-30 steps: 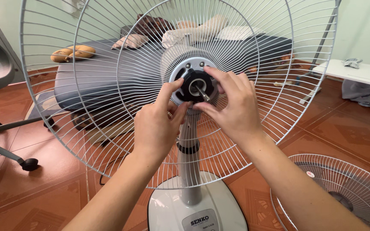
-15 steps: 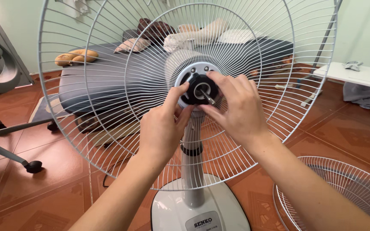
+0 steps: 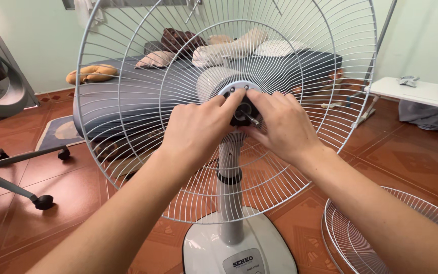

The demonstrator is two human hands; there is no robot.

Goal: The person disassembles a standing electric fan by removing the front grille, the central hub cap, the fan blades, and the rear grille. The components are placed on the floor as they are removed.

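A white pedestal fan stands before me with only its rear wire guard (image 3: pixel 128 101) mounted and no blade. At the guard's centre a black ring nut (image 3: pixel 243 112) sits around the bare metal motor shaft (image 3: pixel 252 118). My left hand (image 3: pixel 198 129) covers the nut's left side, fingers pinched on it. Gripping the nut's right side are the thumb and fingers of my right hand (image 3: pixel 282 127). Most of the nut is hidden by both hands.
The fan's white base (image 3: pixel 239 248) and grey pole (image 3: pixel 229 198) stand on red floor tiles. The loose front wire guard (image 3: pixel 376 238) lies at the lower right. An office chair leg with castor (image 3: pixel 41 202) is at left, a grey mattress (image 3: pixel 128 86) behind, a white low table (image 3: pixel 422 91) at right.
My left hand has rolled up and over the nut, now hiding its left half. Both hands have turned on it. The view has shifted, so the fan sits further right.
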